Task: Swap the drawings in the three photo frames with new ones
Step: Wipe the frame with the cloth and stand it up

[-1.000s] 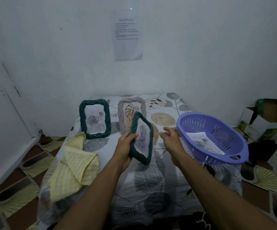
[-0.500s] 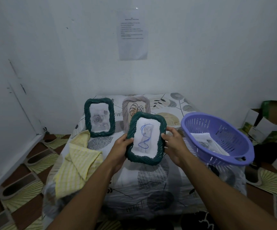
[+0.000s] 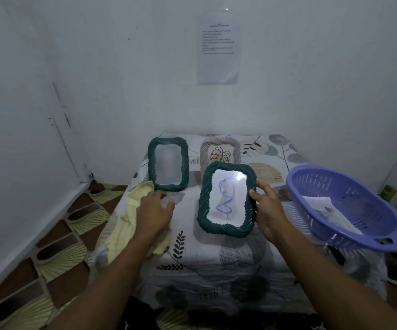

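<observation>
Green frame [image 3: 227, 200], blue drawing inside: your right hand [image 3: 267, 210] grips its edge, just left of the purple basket [image 3: 350, 236]. Your left hand [image 3: 155, 210], seemingly loose-fingered though blurred, is over the yellow cloth [image 3: 121, 229] farther left. Hold the frame steady if you wipe it.

place: small room in a home | walls: plain white walls [image 3: 97, 67] meet in a corner | paper [image 3: 217, 47] stuck on wall | floor: brown and yellow tiles [image 3: 73, 253] | low table under leafy cloth [image 3: 216, 263] | right edge: purple plastic basket [image 3: 340, 238]

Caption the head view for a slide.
Right hand holds green frame with blue drawing; left hand near yellow cloth.
</observation>
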Tool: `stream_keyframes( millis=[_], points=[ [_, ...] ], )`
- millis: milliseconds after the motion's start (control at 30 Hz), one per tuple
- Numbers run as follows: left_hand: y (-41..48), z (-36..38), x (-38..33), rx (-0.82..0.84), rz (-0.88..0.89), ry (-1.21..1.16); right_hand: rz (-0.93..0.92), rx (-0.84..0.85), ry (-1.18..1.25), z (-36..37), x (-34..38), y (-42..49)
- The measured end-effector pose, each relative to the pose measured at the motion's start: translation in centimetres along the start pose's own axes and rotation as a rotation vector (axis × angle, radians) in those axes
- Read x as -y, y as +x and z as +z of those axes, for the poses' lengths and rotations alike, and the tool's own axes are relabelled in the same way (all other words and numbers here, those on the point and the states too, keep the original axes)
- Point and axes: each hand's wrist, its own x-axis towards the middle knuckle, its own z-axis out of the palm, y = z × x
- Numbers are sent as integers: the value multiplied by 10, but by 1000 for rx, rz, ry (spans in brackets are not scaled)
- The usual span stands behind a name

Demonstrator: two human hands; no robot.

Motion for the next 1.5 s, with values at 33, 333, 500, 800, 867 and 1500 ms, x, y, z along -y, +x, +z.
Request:
stream_keyframes(
  millis=[33,333,500,800,867,1500],
  points=[
    [1,-5,14,13,-15,121,-2,3,5,3,-1,0],
    [-28,-1,38,137,82,149,-22,11,10,15,-4,-5],
    [-26,-18,-1,14,-10,-237,-23,11,17,15,-3,-8],
    [-38,18,-97,147,499,-41,-37,48,58,27,2,-15],
    [-44,34,-97,198,602,236,-20,54,77,23,3,-15],
    [-31,31,-105,165,637,480,7,80,66,2,8,-12]
  ],
)
